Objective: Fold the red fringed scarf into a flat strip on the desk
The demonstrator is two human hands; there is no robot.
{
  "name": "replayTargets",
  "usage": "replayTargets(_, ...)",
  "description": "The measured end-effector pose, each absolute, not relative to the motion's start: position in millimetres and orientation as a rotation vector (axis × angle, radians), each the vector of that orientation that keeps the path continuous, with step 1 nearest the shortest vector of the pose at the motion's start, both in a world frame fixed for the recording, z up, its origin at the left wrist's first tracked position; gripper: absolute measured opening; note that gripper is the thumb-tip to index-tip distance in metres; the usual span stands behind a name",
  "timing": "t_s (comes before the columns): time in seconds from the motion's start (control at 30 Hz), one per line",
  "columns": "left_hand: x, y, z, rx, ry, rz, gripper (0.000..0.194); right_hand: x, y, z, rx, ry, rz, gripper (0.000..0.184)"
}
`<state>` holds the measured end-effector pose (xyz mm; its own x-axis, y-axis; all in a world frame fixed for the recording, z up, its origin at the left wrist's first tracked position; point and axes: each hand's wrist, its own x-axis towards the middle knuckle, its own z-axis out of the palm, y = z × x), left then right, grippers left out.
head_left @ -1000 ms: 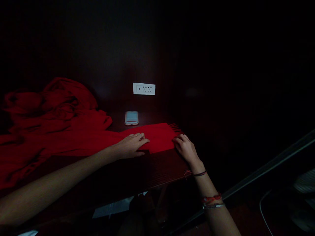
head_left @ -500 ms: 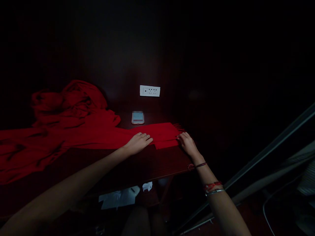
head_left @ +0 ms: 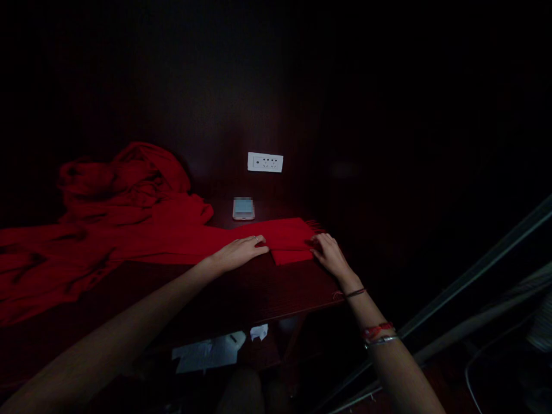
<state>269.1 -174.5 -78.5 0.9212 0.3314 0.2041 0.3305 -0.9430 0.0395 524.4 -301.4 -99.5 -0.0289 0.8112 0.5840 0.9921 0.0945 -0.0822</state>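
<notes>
A red fringed scarf [head_left: 288, 233] lies along the dark wooden desk, its right end partly folded in layers, with the fringe at the far right. My left hand [head_left: 239, 253], a ring on one finger, is at the front edge of that folded part, thumb and fingers closed on the cloth. At the scarf's right end, my right hand [head_left: 332, 254] pinches the edge of the upper layer between thumb and fingers. Below this layer a strip of the lower one shows. The fingertips of both hands are partly lost in the dim light.
Further left, more red cloth [head_left: 164, 184] is heaped up. A phone [head_left: 244, 209] lies behind the scarf, below a white wall socket [head_left: 265, 162]. Under the desk [head_left: 276, 296] are pale papers [head_left: 207, 352] and a crumpled white piece [head_left: 259, 332]. Pale rails [head_left: 474, 264] slant across the right.
Both hands stay at the folded end with small finger shifts. More of the right thumb shows, and the left fingers have turned slightly. The whole view has shifted a little.
</notes>
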Motion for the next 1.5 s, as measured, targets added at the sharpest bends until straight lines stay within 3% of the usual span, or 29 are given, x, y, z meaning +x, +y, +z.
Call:
replayTargets(0.23,274,-178,-77,3.395,0.491,0.360,0.021,524,-303,-98,-1.769,-1.911,-0.595,0.009)
replayTargets(0.37,272,-176,-75,3.464,0.530,0.423,0.031,522,-305,-96,-1.771,-1.933,-0.632,0.016)
replayTargets(0.57,269,-178,-74,3.551,0.447,0.408,0.021,518,-312,-94,-1.810,-1.951,-0.703,0.020)
replayTargets(0.93,265,-191,-65,3.434,0.415,0.608,0.019,519,-320,-93,-1.768,-1.878,-0.673,0.016)
replayTargets(1.5,262,-192,-81,3.512,0.197,0.291,0.020,520,-331,-102,-1.865,-2.004,-0.552,0.023)
